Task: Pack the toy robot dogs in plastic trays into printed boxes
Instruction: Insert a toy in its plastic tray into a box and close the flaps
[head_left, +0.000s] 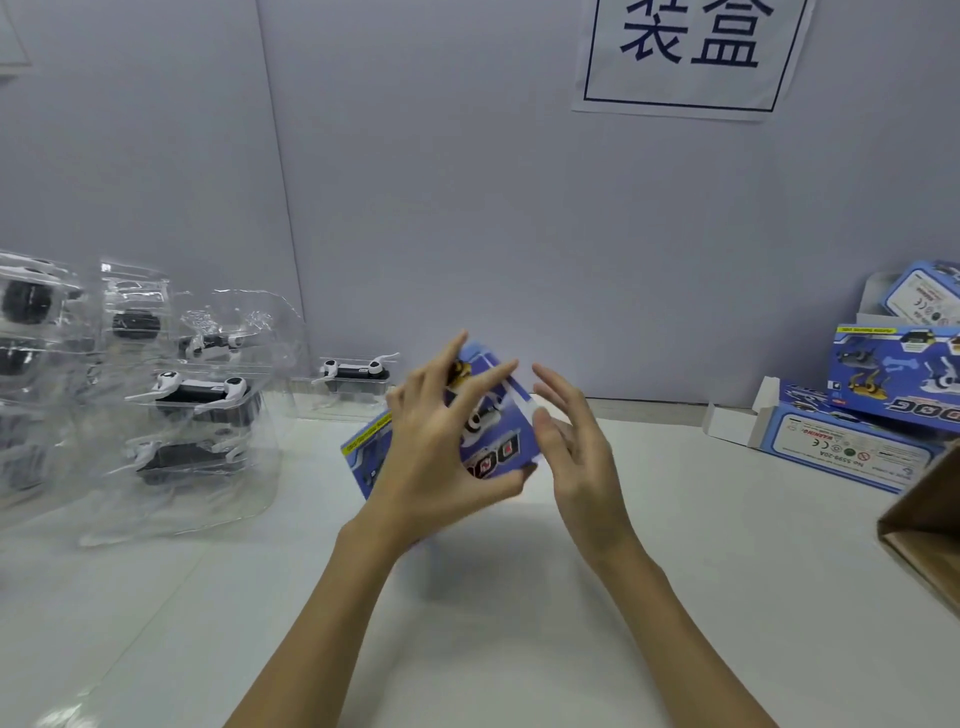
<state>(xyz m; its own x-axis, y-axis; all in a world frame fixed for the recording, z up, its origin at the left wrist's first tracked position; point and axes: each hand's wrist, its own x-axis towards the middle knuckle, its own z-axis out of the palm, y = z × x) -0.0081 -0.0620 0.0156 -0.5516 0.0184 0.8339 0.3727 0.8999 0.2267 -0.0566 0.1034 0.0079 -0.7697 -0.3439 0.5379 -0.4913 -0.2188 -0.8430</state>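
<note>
The blue printed box (483, 426) is lifted above the white surface (467, 623) between both hands, the left hand (441, 447) grasping its front face with spread fingers, the right hand (576, 447) released and touching its right edge.

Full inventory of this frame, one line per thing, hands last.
Printed box: one, blue, centre, held tilted above the table.
Toy dogs in plastic trays: several, exact count unclear, white and black in clear plastic, stacked at left.
Single tray: one, clear with a white-black dog, by the back wall.
Printed boxes: at least three, blue, piled at right, white flaps open.
Cardboard carton: one, brown, right edge, partly cut off.
Paper sign: one, white with blue characters, on wall.
Table: white.
Left hand: holds the printed box.
Right hand: fingers relaxed, thumb at the box's edge.
</note>
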